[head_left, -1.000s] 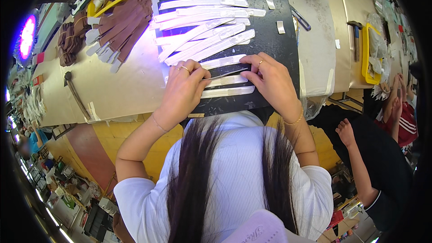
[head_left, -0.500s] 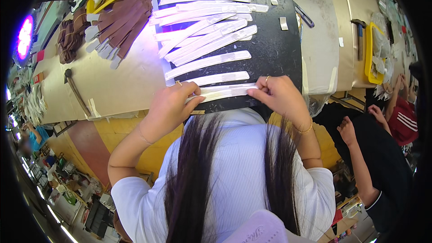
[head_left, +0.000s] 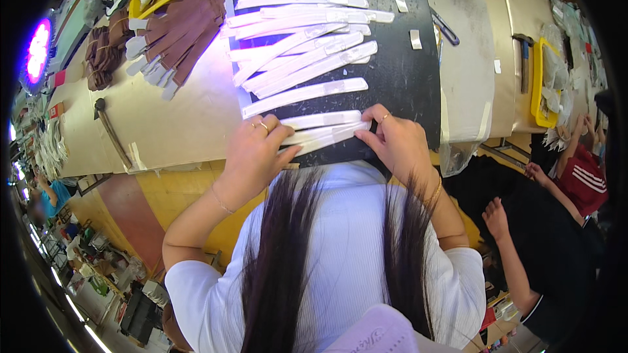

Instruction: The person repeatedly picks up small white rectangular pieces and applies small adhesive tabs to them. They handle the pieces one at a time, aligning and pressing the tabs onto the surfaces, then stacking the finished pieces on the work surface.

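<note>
A long white strip lies at the near edge of the black mat. The left hand pinches its left end, the right hand its right end. More white strips cover the mat farther back; brown pieces lie left of the mat.

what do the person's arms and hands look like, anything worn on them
Both forearms are bare; short white ribbed sleeves end above the elbows. The left hand wears rings on two fingers, and a thin chain bracelet circles that wrist. The right hand has one ring on a finger and a gold bangle at the wrist. No gloves, watch or markings show.
</note>
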A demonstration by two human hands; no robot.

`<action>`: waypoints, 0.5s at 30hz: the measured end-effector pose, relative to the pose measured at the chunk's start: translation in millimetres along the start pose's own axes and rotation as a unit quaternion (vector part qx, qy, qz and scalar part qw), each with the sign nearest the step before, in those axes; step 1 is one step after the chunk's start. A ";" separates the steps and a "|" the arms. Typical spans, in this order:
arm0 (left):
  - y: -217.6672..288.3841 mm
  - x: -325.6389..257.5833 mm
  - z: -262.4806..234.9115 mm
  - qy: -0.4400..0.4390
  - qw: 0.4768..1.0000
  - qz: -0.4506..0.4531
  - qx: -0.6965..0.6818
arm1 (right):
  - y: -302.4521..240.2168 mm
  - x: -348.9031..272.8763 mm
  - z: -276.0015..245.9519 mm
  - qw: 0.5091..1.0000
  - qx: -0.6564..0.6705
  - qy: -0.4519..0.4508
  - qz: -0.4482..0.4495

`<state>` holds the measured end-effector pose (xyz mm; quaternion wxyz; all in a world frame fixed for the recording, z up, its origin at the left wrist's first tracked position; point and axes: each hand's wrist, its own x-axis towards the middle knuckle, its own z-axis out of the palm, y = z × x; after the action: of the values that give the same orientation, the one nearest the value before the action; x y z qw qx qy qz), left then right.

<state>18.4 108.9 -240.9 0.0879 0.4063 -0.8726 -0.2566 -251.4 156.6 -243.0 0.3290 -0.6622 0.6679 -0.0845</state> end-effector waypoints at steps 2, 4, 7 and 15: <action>3.7 0.2 -1.3 -0.010 1.000 -0.007 -0.014 | -1.0 -0.8 -4.9 1.000 0.015 -0.014 0.008; 8.0 -2.3 -0.9 -0.032 0.999 -0.019 -0.023 | -0.5 -0.1 -7.2 0.999 0.026 -0.026 0.014; 7.8 4.6 -5.3 -0.015 0.999 -0.015 -0.041 | 1.2 -0.1 -10.4 0.998 0.048 -0.015 0.025; 4.6 63.5 6.9 0.048 0.996 -0.060 -0.054 | -5.8 22.2 -25.0 0.959 0.251 0.132 -0.010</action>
<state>-28.7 66.1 -247.9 0.1361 0.4646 -0.8263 -0.2878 -258.3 127.0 -227.8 0.3930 -0.5480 0.6556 -0.3397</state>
